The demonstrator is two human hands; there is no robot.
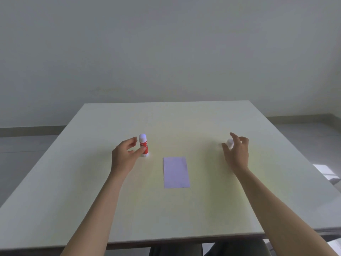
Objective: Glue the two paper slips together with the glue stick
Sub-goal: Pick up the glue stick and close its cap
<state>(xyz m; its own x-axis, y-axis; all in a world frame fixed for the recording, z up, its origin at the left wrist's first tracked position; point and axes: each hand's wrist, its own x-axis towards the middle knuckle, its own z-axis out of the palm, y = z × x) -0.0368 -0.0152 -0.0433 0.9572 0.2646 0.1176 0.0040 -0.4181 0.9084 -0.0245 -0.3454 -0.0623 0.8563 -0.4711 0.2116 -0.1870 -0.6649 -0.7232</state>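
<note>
A red glue stick (143, 145) with a white top stands upright on the white table (166, 209), left of centre. My left hand (124, 157) is right beside it, fingers apart, the thumb tip touching its lower part without a closed grip. A pale rectangular paper slip (176, 172) lies flat in the middle of the table; I cannot tell whether a second slip lies under it. My right hand (237, 153) hovers at the right with fingers spread around a small white cap-like piece (230, 142) resting on the table.
The table's far edge meets a plain grey wall (166, 52). Grey floor shows on both sides, and a bright patch of light (326, 172) lies past the table's right edge. My legs show under the near edge.
</note>
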